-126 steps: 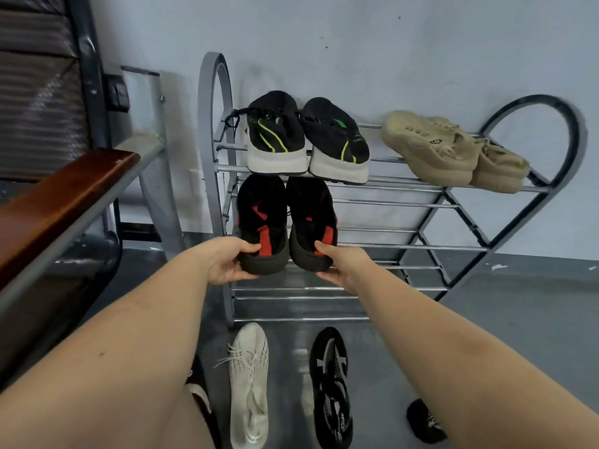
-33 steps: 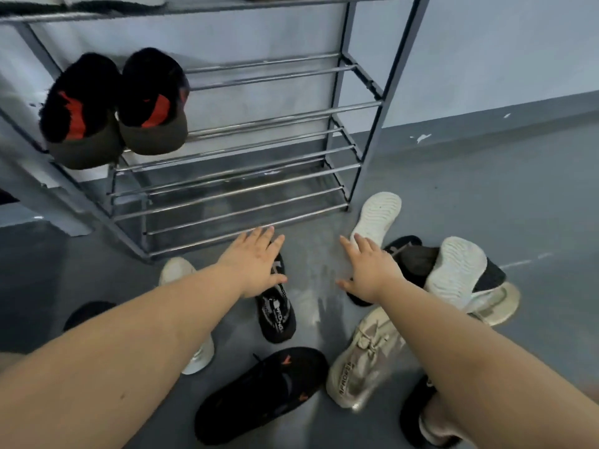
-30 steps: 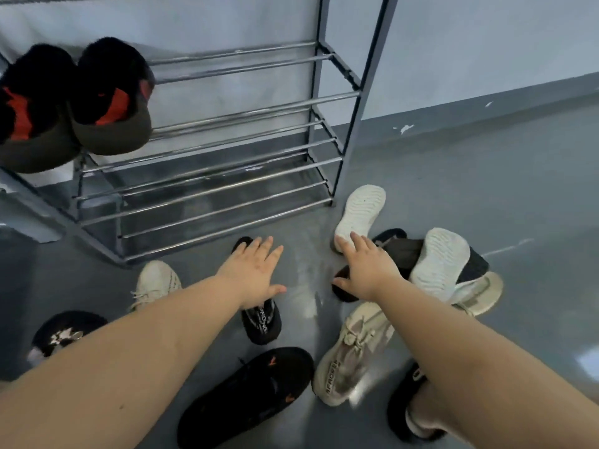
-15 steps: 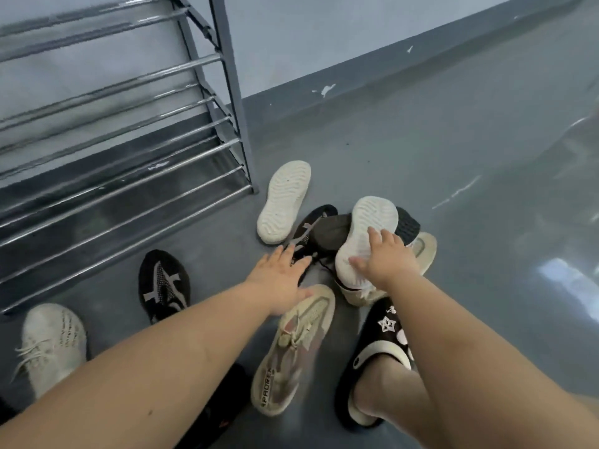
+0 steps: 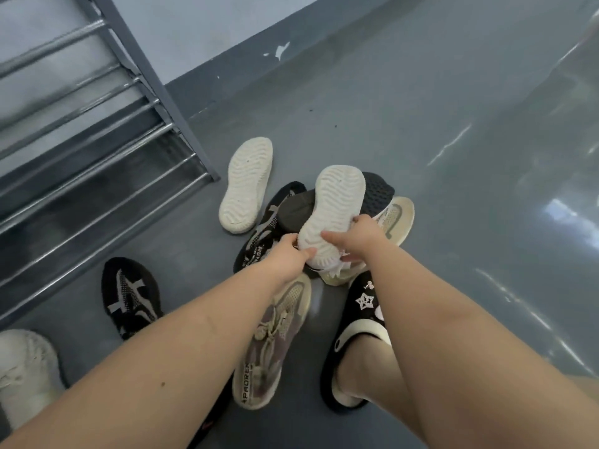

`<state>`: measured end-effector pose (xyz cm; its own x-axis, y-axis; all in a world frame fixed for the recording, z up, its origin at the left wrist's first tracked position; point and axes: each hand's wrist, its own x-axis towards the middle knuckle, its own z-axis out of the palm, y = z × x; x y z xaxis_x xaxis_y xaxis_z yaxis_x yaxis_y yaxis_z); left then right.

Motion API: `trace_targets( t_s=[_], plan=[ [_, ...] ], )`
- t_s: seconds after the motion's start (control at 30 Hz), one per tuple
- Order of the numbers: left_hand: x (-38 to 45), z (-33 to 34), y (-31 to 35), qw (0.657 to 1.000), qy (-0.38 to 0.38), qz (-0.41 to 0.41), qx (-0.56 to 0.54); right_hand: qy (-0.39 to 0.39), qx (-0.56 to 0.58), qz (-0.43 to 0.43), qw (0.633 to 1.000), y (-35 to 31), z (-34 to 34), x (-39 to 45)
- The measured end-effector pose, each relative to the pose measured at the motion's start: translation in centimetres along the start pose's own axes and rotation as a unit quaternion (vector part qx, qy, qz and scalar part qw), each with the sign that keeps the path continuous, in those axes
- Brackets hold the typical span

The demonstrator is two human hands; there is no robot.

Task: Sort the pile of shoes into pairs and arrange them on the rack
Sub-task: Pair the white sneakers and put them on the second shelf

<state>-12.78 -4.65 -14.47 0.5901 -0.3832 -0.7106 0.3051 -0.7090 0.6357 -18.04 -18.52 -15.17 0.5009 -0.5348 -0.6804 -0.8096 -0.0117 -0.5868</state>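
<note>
Both your hands grip one upturned white shoe on the pile at frame centre.

At the lower left edge sits a cream sneaker (image 5: 24, 367), and just right of it a black knit shoe (image 5: 129, 296) lies on the grey floor (image 5: 421, 124). The rack (image 5: 97, 150) fills the upper left, its lowest bars bare in this view. Right of the rack's leg a white shoe (image 5: 246, 186) lies sole up. Your left hand (image 5: 285, 256) closes on the heel of the second sole-up shoe (image 5: 335, 209), thumb pressed to its edge; your right hand (image 5: 355, 236) clamps the same heel from the other side. That shoe rests on a heap of dark and beige shoes. Under your left forearm lies a beige lace-up (image 5: 272, 338). Lower right of centre, your foot wears a black slipper (image 5: 356, 322).
</note>
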Motion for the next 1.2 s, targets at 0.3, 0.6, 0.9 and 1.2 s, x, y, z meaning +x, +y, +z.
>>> trace_targets(
  t_s=[0.3,0.6,0.9,1.2],
  plan=[
    [-4.2,-6.2,-1.6,0.97,0.045,0.007,-0.24,-0.071,0.184,-0.068,0.978,-4.0,5.0,-4.5],
    [-11.2,-15.7,-7.9,0.973,0.195,0.098,-0.074,-0.196,0.28,-0.035,0.939,-8.9,15.6,-12.2],
    [-17.6,-19.4,-14.7,0.933,0.327,0.134,0.073,-0.281,0.206,-0.008,0.937,-10.4,24.1,-18.1],
    [-18.9,-21.4,-15.8,0.921,0.196,0.016,-0.336,-0.365,0.256,0.019,0.895,-11.2,23.7,-20.8]
  ],
)
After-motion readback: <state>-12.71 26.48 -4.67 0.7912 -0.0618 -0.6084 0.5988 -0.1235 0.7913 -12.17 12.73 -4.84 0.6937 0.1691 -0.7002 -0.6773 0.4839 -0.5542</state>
